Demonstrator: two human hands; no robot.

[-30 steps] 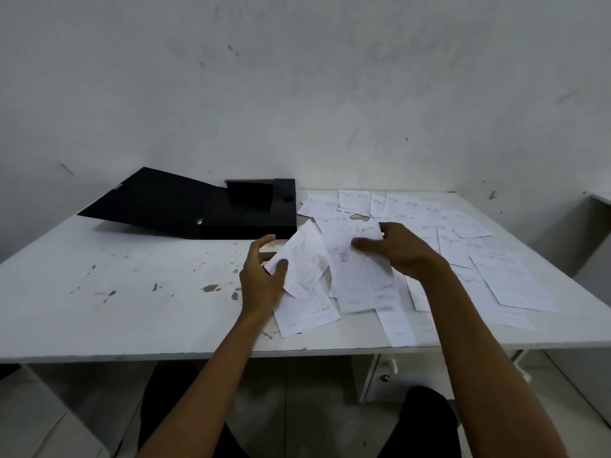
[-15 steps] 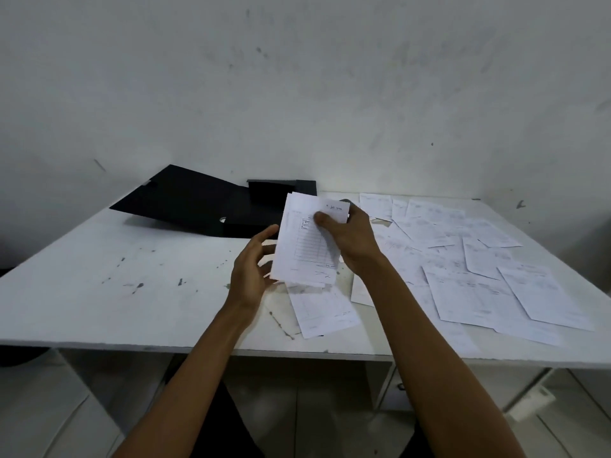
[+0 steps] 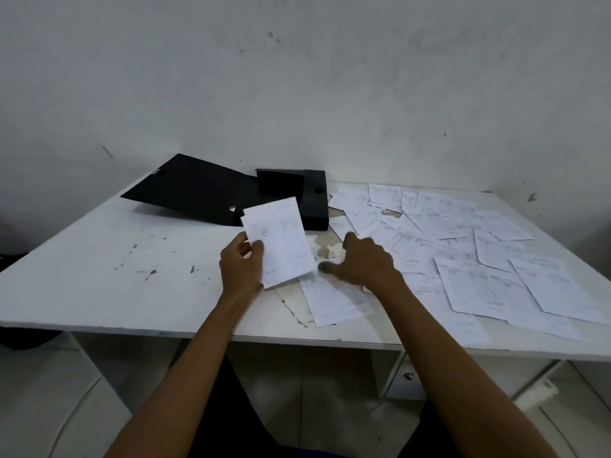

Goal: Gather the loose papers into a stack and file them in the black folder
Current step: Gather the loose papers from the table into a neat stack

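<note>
My left hand [image 3: 240,265] grips a small stack of white printed papers [image 3: 281,239] by its left edge, held tilted above the table. To the right of the stack my right hand [image 3: 362,261] hovers with fingers spread and nothing in it, just over a loose sheet [image 3: 334,300] near the front edge. Several more loose papers [image 3: 463,246] lie scattered over the right half of the table. The black folder [image 3: 215,193] lies open at the back, its flap spread to the left and its box part [image 3: 314,200] behind the held stack.
The white table [image 3: 99,276] carries dark specks on its left half and a chipped patch at centre. A plain wall stands right behind it. Drawers with a knob [image 3: 409,375] sit under the right side.
My right hand has let go of the stack and dropped toward the loose sheets on the right. The left hand alone now holds the stack, a little lower.
</note>
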